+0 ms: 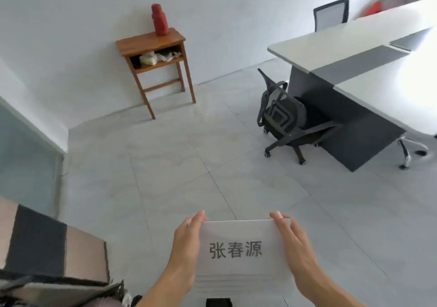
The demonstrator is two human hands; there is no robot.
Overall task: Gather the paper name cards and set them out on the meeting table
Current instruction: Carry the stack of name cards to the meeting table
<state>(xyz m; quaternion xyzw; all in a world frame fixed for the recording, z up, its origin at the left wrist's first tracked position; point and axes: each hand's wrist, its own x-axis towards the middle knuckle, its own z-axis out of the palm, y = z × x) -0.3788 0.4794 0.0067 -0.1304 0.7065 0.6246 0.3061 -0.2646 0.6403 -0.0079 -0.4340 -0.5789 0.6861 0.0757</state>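
A wide stretch of pale grey tiled floor (pixel 189 164) lies open from the near edge to the white far wall. On the right stands the white-topped table with dark grey panels (pixel 354 37). A black mesh swivel chair (pixel 281 115) is pushed against the panel under the table's left end. A small brown wooden stand (pixel 153 44) sits against the far wall. A beige-and-charcoal cushioned seat (pixel 47 242) crowds the near left.

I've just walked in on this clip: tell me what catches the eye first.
White name cards with bold printed characters sit low centre, held between the left hand and right hand. A red bottle stands on a wooden side table at the wall; the white meeting table fills the right.
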